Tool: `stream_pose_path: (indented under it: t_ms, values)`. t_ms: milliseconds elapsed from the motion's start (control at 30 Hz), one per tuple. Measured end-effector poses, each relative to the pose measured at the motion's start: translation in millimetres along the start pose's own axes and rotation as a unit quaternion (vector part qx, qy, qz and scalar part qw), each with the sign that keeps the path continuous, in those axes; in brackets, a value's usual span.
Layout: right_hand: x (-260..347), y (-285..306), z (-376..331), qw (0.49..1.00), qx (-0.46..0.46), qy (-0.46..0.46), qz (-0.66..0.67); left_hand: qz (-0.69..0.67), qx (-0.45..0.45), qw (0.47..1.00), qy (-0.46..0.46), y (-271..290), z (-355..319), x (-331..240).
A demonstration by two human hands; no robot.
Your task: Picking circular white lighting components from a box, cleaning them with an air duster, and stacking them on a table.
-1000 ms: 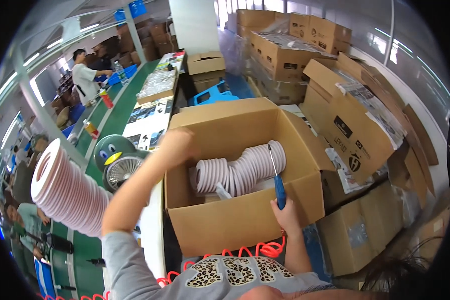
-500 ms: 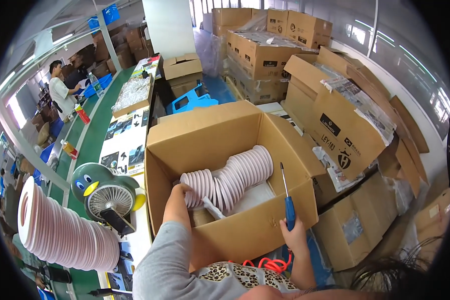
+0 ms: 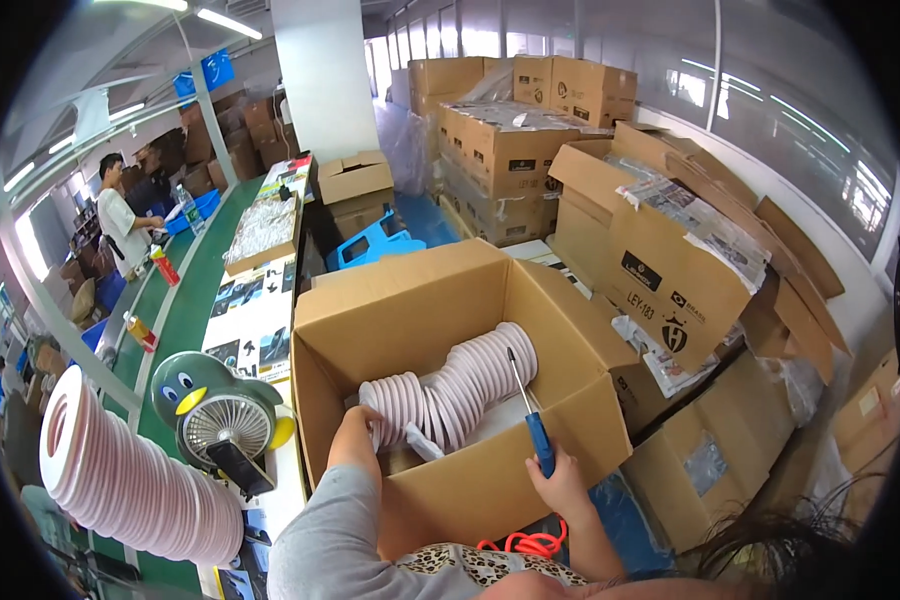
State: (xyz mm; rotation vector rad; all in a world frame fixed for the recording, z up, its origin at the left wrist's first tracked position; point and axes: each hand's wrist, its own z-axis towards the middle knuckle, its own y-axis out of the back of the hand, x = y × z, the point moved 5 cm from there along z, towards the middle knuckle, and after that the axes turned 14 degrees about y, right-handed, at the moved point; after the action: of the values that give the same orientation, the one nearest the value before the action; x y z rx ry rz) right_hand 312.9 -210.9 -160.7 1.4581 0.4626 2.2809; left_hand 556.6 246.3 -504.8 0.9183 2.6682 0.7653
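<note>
Left hand [image 3: 364, 428] now down inside carton [image 3: 470, 505]

Blue screwdriver handle [image 3: 541, 444] — pinkish-white rings [image 3: 495, 364]

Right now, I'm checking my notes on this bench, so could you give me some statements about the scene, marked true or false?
1. The right hand holds a blue-handled tool. True.
2. The tool points at the person's chest. False; its metal shaft points away.
3. The left hand reaches inside the open carton. True.
4. Books fill the carton. False; pale ringed pieces lie in it.
5. A penguin-shaped fan stands left of the carton. True.
6. A yellow coil is near the person's body. False; the coiled cord there is red.
</note>
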Motion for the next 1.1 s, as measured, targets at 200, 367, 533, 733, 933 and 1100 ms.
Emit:
stream_pose_path:
  t_ms: [200,367,533,733,933,1100]
  values:
    - [-2.6,7.6,-4.6,0.999,-0.015,0.011,-0.031,-0.027,0.071,0.996,0.035,-12.4,8.2,9.1]
    - [14.9,-7.2,3.1,0.998,0.03,0.04,0.028,-0.137,0.143,0.971,0.134,43.6,-12.3,84.0]
    - [12.3,-40.6,12.4,0.996,0.076,0.037,0.013,-0.218,0.071,0.949,-0.216,94.1,-164.3,17.5]
    - [14.6,-65.1,20.0,0.988,0.06,0.11,0.085,-0.431,0.167,0.783,-0.416,93.0,-320.0,-18.2]
    - [33.0,-92.0,35.1,0.984,0.157,0.08,0.003,-0.732,0.226,0.503,-0.399,67.5,-310.2,-61.2]
    - [44.5,-113.0,35.2,0.969,0.23,0.067,-0.052,-0.774,0.183,0.457,-0.398,57.4,-267.0,-65.2]
